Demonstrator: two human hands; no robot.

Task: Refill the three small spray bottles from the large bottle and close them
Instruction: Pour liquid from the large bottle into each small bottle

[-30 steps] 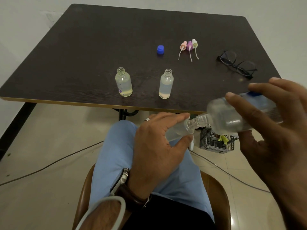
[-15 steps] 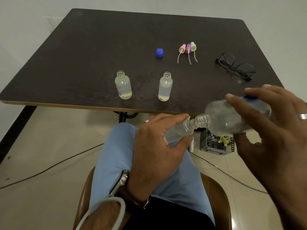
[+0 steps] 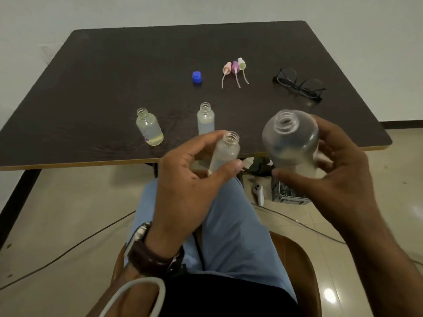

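My left hand (image 3: 190, 179) grips a small clear spray bottle (image 3: 225, 154), uncapped and roughly upright, just in front of the table's near edge. My right hand (image 3: 332, 172) holds the large clear bottle (image 3: 290, 138) upright beside it, mouth open toward the camera. Two other small bottles stand uncapped on the dark table (image 3: 114, 83): one with yellowish liquid (image 3: 150, 129) at the left, one frosted (image 3: 206, 118) behind my left hand. Three spray tops, pink (image 3: 226, 69), purple (image 3: 235, 67) and white (image 3: 241, 64), lie further back. The blue cap (image 3: 197, 78) lies left of them.
Black glasses (image 3: 299, 84) lie on the table's right side. Under the table are a white controller (image 3: 258, 191), a grey crate (image 3: 288, 195) and cables on the tiled floor. My legs in blue trousers and a wooden chair fill the foreground.
The large bottle has swung from tilted, neck against the small bottle's mouth, to upright and apart from it. Both hands have lifted toward the table edge.
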